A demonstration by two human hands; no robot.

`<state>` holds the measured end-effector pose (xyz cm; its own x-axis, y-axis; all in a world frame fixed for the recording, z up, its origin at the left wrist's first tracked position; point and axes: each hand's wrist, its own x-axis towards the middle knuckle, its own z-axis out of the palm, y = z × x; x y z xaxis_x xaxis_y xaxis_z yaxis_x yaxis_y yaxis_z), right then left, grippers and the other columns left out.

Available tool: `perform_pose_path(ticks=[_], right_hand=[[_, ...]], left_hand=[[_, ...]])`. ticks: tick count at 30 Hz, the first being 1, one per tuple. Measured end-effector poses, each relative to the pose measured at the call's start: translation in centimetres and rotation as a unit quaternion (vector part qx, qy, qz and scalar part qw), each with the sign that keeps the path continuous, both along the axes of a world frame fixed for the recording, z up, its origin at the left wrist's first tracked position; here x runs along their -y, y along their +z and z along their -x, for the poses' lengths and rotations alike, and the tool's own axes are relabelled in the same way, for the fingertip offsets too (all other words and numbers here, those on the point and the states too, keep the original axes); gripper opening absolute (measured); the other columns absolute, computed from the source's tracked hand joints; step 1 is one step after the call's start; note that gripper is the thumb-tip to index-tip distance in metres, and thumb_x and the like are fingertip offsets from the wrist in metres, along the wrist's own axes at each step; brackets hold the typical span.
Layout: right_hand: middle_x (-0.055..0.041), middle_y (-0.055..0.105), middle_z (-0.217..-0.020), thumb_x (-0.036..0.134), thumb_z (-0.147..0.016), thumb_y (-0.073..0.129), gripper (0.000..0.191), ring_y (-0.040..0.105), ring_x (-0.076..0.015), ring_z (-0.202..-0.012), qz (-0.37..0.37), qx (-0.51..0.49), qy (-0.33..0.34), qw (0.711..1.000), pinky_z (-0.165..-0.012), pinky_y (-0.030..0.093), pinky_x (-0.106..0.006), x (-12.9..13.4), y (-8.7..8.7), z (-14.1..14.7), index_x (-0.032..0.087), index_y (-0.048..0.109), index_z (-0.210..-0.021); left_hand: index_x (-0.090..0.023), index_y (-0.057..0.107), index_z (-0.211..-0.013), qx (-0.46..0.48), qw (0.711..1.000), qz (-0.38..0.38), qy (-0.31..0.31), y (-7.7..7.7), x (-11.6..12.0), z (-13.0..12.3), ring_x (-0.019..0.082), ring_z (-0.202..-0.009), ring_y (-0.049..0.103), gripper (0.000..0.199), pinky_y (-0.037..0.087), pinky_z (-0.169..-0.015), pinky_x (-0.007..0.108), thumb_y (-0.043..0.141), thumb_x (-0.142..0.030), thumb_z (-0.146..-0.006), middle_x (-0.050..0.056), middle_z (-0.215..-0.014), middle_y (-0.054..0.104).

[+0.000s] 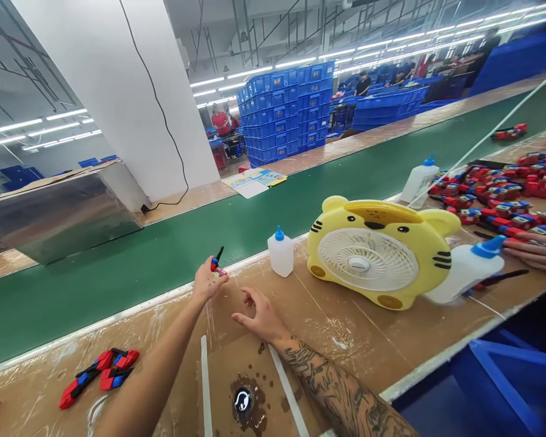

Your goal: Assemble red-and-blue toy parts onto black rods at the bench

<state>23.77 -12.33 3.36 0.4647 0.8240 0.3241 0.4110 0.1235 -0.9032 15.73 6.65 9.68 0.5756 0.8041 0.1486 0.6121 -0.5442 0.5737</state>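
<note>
My left hand [205, 280] pinches a small red-and-blue plastic part [217, 264] (black tip pointing up and away) above the taped brown surface [346, 328], while my right hand [260, 315], fingers loosely spread and empty, hovers just beside it.

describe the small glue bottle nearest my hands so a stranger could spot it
Find the yellow tiger-faced fan on the brown table. Just left of it, by the green belt's edge, stands a small white bottle with a blue cap. Unlike the bottle lying tipped at the fan's right, it is upright and alone.
</note>
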Motion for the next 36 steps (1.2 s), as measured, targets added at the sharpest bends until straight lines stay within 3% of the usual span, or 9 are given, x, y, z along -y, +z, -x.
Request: perform_pose_path(ticks=[4, 8, 14, 18, 22, 28, 32, 34, 36], right_hand=[[-0.0039, 0.066, -0.088, 0.041, -0.074, 0.077, 0.051, 0.060, -0.0210, -0.081, 0.019, 0.009, 0.011, 1.000, -0.080, 0.047, -0.036, -0.3, -0.3, -0.2, 0.019, 0.062, -0.117], [-0.0024, 0.069, -0.081, 0.038, -0.074, 0.076, 0.039, 0.062, -0.0202, -0.077, 0.029, 0.020, 0.021, 0.999, -0.077, 0.047, -0.034, -0.5, -0.5, -0.5, 0.020, 0.066, -0.107], [-0.0012, 0.068, -0.071, 0.042, -0.073, 0.076, 0.031, 0.062, -0.0190, -0.070, 0.037, 0.024, 0.027, 0.999, -0.070, 0.046, -0.031, -1.0, -0.6, -0.7, 0.020, 0.070, -0.094], [-0.0016, 0.068, -0.069, 0.041, -0.074, 0.074, 0.028, 0.061, -0.0183, -0.067, 0.042, 0.021, 0.034, 0.998, -0.067, 0.047, -0.030, -0.9, -0.6, -0.7, 0.020, 0.071, -0.093], [-0.0022, 0.068, -0.069, 0.042, -0.075, 0.072, 0.028, 0.061, -0.0185, -0.066, 0.047, 0.017, 0.038, 0.998, -0.065, 0.047, -0.030, -0.8, -0.5, -0.7, 0.020, 0.072, -0.092], [-0.0013, 0.066, -0.066, 0.037, -0.077, 0.069, 0.021, 0.059, -0.0175, -0.062, 0.046, 0.009, 0.032, 0.998, -0.062, 0.044, -0.028, -1.1, -0.9, -0.6, 0.018, 0.070, -0.087], [-0.0001, 0.064, -0.062, 0.036, -0.082, 0.062, 0.018, 0.056, -0.0162, -0.059, 0.056, 0.012, 0.021, 0.998, -0.059, 0.041, -0.028, -1.0, -1.0, -0.2, 0.019, 0.069, -0.081], [0.0003, 0.062, -0.060, 0.037, -0.084, 0.060, 0.020, 0.054, -0.0157, -0.057, 0.061, 0.020, 0.019, 0.998, -0.058, 0.040, -0.028, -0.9, -0.7, 0.1, 0.019, 0.068, -0.078], [0.0005, 0.060, -0.058, 0.037, -0.085, 0.058, 0.022, 0.053, -0.0152, -0.055, 0.067, 0.030, 0.023, 0.997, -0.055, 0.040, -0.027, -0.9, -0.4, 0.2, 0.019, 0.068, -0.076]], left_hand=[[-0.014, 0.056, -0.120, -0.127, 0.992, 0.009, 0.008, 0.1, -6.2, -1.4, 0.023, -0.097, 0.060, 0.047, 0.049, -0.088, 0.040, 0.074, -0.026, -0.079, 0.008, -0.103, 0.063], [-0.014, 0.059, -0.116, -0.205, 0.978, 0.031, 0.026, -0.2, -9.6, -2.8, 0.020, -0.089, 0.063, 0.034, 0.054, -0.081, 0.039, 0.064, -0.037, -0.091, 0.007, -0.104, 0.063], [-0.014, 0.042, -0.140, -0.188, 0.981, -0.015, 0.036, -2.8, -10.3, -3.8, 0.027, -0.108, 0.060, 0.062, 0.048, -0.096, 0.047, 0.065, -0.040, -0.089, 0.014, -0.122, 0.060], [-0.009, 0.022, -0.150, -0.131, 0.990, -0.046, 0.027, -4.6, -9.2, -2.3, 0.028, -0.121, 0.056, 0.090, 0.043, -0.102, 0.038, 0.069, -0.042, -0.081, 0.019, -0.130, 0.057], [-0.008, 0.034, -0.145, -0.090, 0.992, -0.092, 0.010, -5.5, -7.1, 2.9, 0.028, -0.128, 0.050, 0.070, 0.040, -0.106, 0.039, 0.057, -0.040, -0.086, 0.019, -0.135, 0.054], [-0.017, 0.063, -0.117, -0.082, 0.983, -0.163, -0.009, -5.4, -2.2, 16.9, 0.030, -0.118, 0.053, 0.040, 0.040, -0.106, 0.044, 0.046, -0.037, -0.088, 0.012, -0.121, 0.061], [-0.017, 0.066, -0.113, -0.128, 0.962, -0.217, 0.110, -5.7, -0.6, 24.0, 0.037, -0.113, 0.051, 0.038, 0.041, -0.099, 0.053, 0.043, -0.035, -0.089, 0.015, -0.121, 0.060], [-0.020, 0.065, -0.116, -0.185, 0.935, -0.237, 0.188, -6.1, -0.3, 26.1, 0.039, -0.112, 0.051, 0.037, 0.043, -0.095, 0.055, 0.045, -0.035, -0.089, 0.014, -0.123, 0.059], [-0.021, 0.065, -0.116, -0.228, 0.919, -0.234, 0.223, -6.4, -0.2, 27.5, 0.038, -0.112, 0.051, 0.035, 0.046, -0.092, 0.053, 0.046, -0.034, -0.090, 0.015, -0.122, 0.059]])
